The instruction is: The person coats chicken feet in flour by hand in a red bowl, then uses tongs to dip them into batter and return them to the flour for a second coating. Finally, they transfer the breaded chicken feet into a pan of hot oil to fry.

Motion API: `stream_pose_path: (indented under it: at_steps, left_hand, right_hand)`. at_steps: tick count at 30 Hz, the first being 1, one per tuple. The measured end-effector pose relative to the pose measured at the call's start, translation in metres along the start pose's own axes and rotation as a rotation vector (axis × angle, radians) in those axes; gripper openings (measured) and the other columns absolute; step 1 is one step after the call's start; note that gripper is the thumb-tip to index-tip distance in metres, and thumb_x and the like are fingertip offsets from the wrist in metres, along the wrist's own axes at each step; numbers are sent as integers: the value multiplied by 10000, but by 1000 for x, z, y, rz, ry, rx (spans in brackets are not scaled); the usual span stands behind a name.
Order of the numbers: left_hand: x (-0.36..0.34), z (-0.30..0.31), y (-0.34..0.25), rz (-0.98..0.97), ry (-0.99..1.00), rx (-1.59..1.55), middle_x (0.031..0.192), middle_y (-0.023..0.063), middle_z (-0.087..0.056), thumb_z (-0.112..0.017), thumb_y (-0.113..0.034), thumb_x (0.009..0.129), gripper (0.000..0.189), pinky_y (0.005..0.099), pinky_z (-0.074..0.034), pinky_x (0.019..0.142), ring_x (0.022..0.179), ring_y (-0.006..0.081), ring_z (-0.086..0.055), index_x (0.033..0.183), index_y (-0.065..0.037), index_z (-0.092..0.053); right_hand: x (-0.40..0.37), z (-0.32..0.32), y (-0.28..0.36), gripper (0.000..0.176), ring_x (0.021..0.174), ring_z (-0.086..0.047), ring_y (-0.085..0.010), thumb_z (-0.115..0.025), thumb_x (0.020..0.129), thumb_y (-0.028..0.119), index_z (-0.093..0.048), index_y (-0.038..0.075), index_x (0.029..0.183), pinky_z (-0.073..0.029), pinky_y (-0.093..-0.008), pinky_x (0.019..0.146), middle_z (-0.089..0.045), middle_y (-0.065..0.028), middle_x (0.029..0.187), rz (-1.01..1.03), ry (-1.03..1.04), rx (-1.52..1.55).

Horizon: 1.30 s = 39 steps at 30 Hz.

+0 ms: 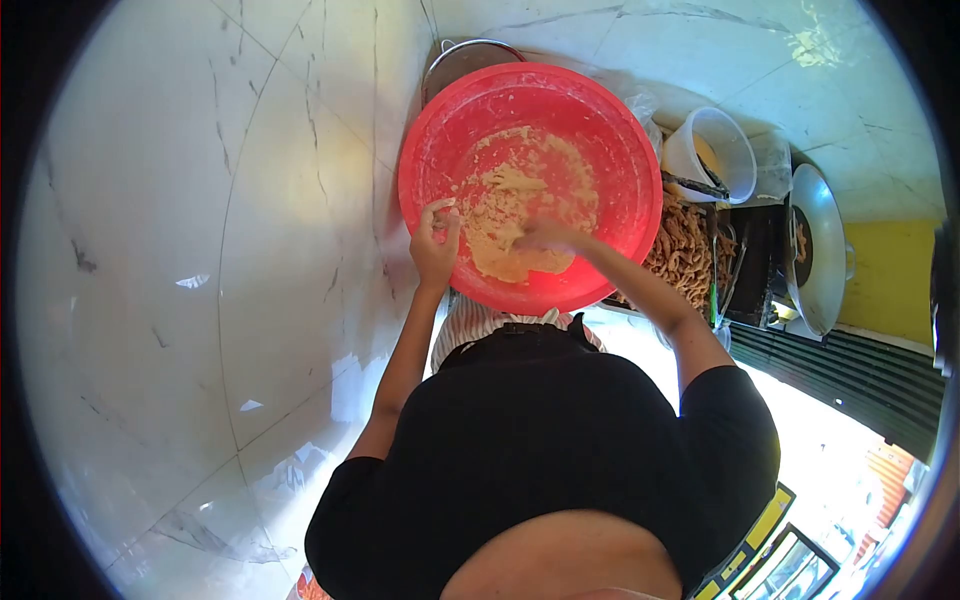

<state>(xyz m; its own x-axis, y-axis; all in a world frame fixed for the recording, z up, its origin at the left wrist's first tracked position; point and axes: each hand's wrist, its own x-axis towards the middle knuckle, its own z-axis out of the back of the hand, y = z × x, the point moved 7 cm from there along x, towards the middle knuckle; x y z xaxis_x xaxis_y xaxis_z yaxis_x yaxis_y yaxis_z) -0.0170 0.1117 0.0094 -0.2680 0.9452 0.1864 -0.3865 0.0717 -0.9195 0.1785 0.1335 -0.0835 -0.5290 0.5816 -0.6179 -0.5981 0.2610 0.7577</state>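
Observation:
A large red plastic basin (628, 170) sits in front of me, with crumbly yellowish flour or dough mix (500, 205) spread over its bottom. My left hand (435, 243) is at the basin's left side. Its fingers are loosely curled and somewhat apart, with pale powder on the tips and nothing visible in them. Down in the mix, toward the right of the heap, is my right hand (545, 237). Motion smears its fingers, so what they hold, if anything, does not show.
Right of the basin lies a tray of brown fried strips (682, 250). Behind it stands a white plastic tub (738, 165), with tongs (697, 186) by its rim. A wide metal wok (825, 265) is farther right. Marble-patterned tiled wall (150, 250) rises close on the left.

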Motion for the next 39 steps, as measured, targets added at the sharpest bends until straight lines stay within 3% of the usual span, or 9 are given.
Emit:
stream_pose_path:
  at_steps: [7,11,13,16,19,26,29,35,39]
  left_hand:
    - [0,-1,-4,11,25,-46,695,33,-593,-569,-163,824,179,222,-430,610,661,95,-563,972,-64,-568]
    - [0,0,-3,10,7,-14,711,48,-616,-576,-163,816,178,235,-441,599,660,113,-592,967,-69,-573]
    - [0,1,-5,5,-6,-12,702,47,-612,-578,-162,814,175,238,-440,593,652,115,-587,962,-69,-575]
    - [0,2,-6,-4,-30,-13,690,33,-597,-577,-155,817,166,231,-430,598,647,101,-559,957,-65,-575]
    - [-1,0,3,21,-39,-37,687,25,-589,-574,-144,821,157,221,-422,608,644,87,-540,954,-59,-572]
    - [0,1,7,40,-47,-55,717,54,-598,-582,-164,807,155,256,-443,587,615,123,-553,937,-79,-582]
    - [-1,1,8,26,-30,-1,717,42,-607,-567,-121,821,143,223,-434,597,638,94,-564,944,-48,-570]
    - [0,1,3,10,-30,-27,759,46,-608,-568,-109,817,139,223,-439,614,653,96,-573,940,-46,-572]
    - [0,0,2,-15,-28,-9,762,47,-609,-566,-111,819,135,227,-442,617,658,101,-579,937,-45,-570]
  right_hand:
    - [83,61,-173,277,831,-572,-330,-574,720,116,-569,47,989,-476,-418,645,-567,-181,888,424,-379,-338]
    - [81,23,-184,314,841,-554,-366,-527,737,98,-539,59,1048,-471,-446,664,-527,-224,959,248,-573,-300]
    - [58,-26,-140,311,821,-542,-403,-521,747,118,-521,5,1037,-455,-485,656,-503,-256,970,330,-495,-1191]
    - [25,-52,-71,313,829,-536,-403,-532,732,102,-509,-55,1002,-448,-487,678,-518,-254,954,18,-180,-743]
    - [12,-68,2,341,882,-517,-409,-568,733,169,-488,-67,966,-421,-445,745,-528,-287,903,181,-288,-397]
    - [46,-66,6,360,767,-559,-312,-622,707,191,-522,-66,938,-442,-397,672,-575,-216,858,226,-369,-142]
    - [44,-48,8,395,805,-563,-234,-637,697,227,-543,-58,953,-449,-339,680,-592,-170,885,-42,6,69]
    - [67,11,44,283,956,-514,-175,-564,780,100,-525,-24,1031,-418,-299,773,-555,-117,1040,97,-212,174]
    - [128,20,39,351,860,-545,-256,-508,741,-2,-513,-10,1092,-435,-351,762,-567,-170,955,559,-459,-109]
